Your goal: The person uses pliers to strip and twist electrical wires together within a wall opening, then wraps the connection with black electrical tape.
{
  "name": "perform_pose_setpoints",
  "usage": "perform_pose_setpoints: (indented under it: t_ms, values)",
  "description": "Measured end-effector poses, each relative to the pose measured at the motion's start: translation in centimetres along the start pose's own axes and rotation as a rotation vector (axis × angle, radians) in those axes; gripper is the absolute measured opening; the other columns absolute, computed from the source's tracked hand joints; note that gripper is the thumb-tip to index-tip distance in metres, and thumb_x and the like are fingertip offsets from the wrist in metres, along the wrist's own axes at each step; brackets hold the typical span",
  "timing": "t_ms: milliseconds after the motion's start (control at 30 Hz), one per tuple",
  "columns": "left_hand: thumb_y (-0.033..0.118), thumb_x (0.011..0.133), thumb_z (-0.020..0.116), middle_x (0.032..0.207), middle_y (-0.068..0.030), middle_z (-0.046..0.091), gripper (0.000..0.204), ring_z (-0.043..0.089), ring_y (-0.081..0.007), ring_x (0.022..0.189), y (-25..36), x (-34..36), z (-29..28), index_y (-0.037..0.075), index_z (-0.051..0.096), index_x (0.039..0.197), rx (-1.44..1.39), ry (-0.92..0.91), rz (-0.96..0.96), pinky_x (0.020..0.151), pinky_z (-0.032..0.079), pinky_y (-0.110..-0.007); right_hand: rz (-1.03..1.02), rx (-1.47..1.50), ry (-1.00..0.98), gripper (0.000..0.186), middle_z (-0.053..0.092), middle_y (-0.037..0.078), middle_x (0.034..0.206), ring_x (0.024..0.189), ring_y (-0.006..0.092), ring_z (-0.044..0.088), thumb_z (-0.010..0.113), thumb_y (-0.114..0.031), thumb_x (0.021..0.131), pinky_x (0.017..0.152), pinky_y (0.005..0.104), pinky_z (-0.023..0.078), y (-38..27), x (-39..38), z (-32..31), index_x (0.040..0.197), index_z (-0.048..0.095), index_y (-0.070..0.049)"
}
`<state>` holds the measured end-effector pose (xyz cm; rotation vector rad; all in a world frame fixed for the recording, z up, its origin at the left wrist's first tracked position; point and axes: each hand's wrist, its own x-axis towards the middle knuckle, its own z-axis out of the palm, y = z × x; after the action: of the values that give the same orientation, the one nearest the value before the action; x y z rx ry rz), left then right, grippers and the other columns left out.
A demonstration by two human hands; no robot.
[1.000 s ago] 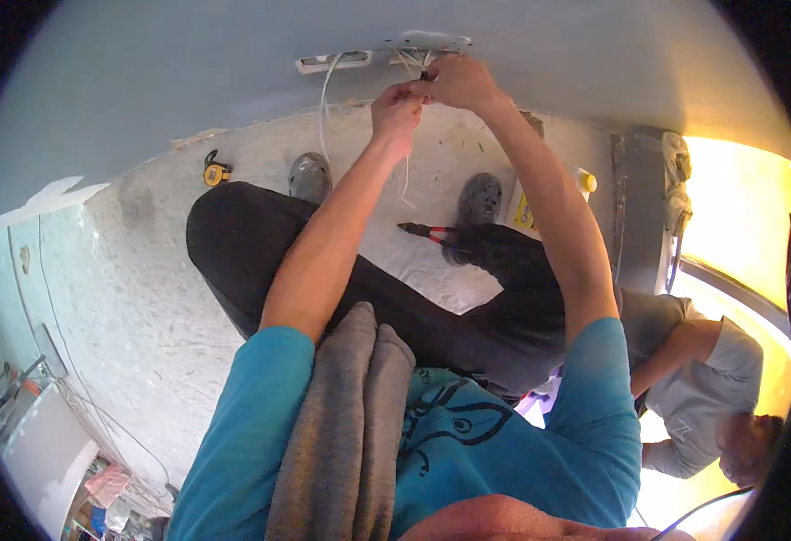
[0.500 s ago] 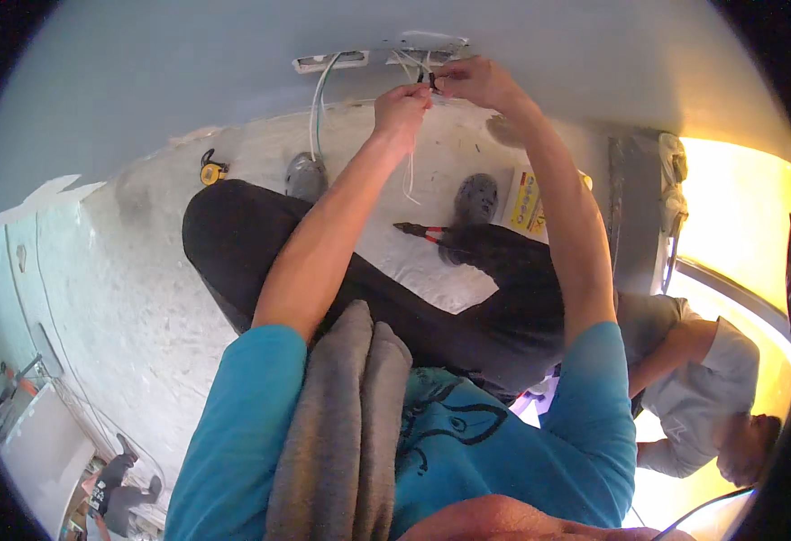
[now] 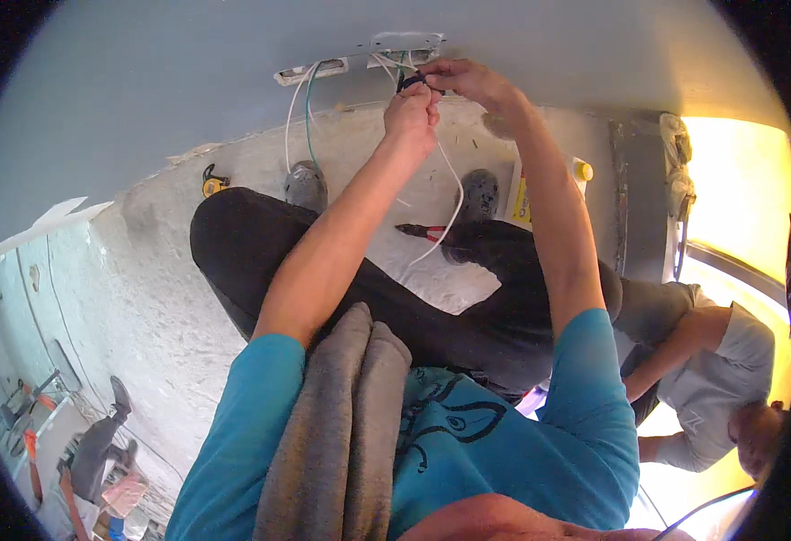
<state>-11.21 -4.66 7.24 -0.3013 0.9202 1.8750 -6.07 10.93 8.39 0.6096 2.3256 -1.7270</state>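
Observation:
A small black thing, its kind not clear to me, sits between my two hands in front of a wall opening. My left hand is closed round its lower side. My right hand pinches it from the right, fingertips partly hidden. White and green wires come out of the opening behind it. From beside my left fingers a loose white wire bends down over the floor towards my leg. Left of my hands, another opening has a white wire and a green wire hanging from it.
On the floor lie pliers with red handles by my leg and a yellow tape measure. A yellow-capped container stands behind my right forearm. One person is close at right; another is far left.
The white wire that hung straight below my hands now swings out in a wide curve to the right. My left hand has turned and closed more round the black thing. The view has shifted slightly.

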Motion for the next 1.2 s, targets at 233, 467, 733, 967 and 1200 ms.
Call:
perform_pose_setpoints:
  t_ms: [233, 467, 733, 967, 1200]
  values:
    - [0.009, 0.096, 0.056, 0.083, -0.0079, 0.062, 0.003, 0.047, -0.0124, 0.061, -1.6, 0.6, 0.7, 0.008, 0.058, 0.094, -0.126, 0.029, 0.019, 0.054, 0.041, -0.026, 0.097, -0.077, -0.027, 0.044, 0.065, -0.002, 0.105, 0.089, 0.0098, 0.051, 0.064, -0.033, 0.092, 0.074, 0.0247, 0.039, -2.2, -0.8, -0.8, 0.129, 0.059, -0.01]
    - [0.014, 0.097, 0.056, 0.082, -0.0068, 0.061, 0.005, 0.047, -0.0124, 0.061, -2.3, 0.2, 2.5, 0.009, 0.056, 0.099, -0.168, 0.12, 0.004, 0.053, 0.04, -0.025, 0.185, 0.278, -0.134, 0.045, 0.063, 0.003, 0.114, 0.097, 0.0125, 0.056, 0.063, -0.02, 0.093, 0.085, 0.0271, 0.045, -2.1, -0.6, -1.0, 0.134, 0.052, -0.004]
    - [0.012, 0.099, 0.053, 0.08, -0.009, 0.06, 0.008, 0.046, -0.0121, 0.059, -2.1, -1.3, 1.8, 0.007, 0.053, 0.105, -0.191, 0.127, -0.031, 0.05, 0.037, -0.024, 0.089, 0.676, -0.258, 0.039, 0.064, 0.003, 0.114, 0.099, 0.0122, 0.058, 0.06, -0.015, 0.095, 0.089, 0.0274, 0.047, 1.8, 0.8, 0.9, 0.132, 0.054, -0.004]
    - [0.01, 0.098, 0.053, 0.081, -0.0089, 0.061, 0.003, 0.046, -0.0115, 0.059, -1.9, -0.5, -0.6, 0.008, 0.053, 0.1, -0.214, 0.086, -0.08, 0.051, 0.037, -0.024, 0.067, 0.819, -0.282, 0.039, 0.064, 0.002, 0.108, 0.098, 0.0139, 0.059, 0.059, -0.013, 0.096, 0.088, 0.0295, 0.049, 2.1, 1.3, 2.1, 0.133, 0.051, -0.005]
    - [0.007, 0.095, 0.058, 0.079, -0.0063, 0.062, 0.02, 0.048, -0.0096, 0.059, -2.1, -0.7, -0.8, 0.012, 0.049, 0.113, -0.177, 0.019, 0.055, 0.051, 0.036, -0.022, 0.035, 0.858, -0.123, 0.035, 0.065, 0.004, 0.103, 0.087, 0.0124, 0.062, 0.06, -0.009, 0.093, 0.078, 0.0287, 0.052, 1.8, 0.9, 3.8, 0.127, 0.055, -0.005]
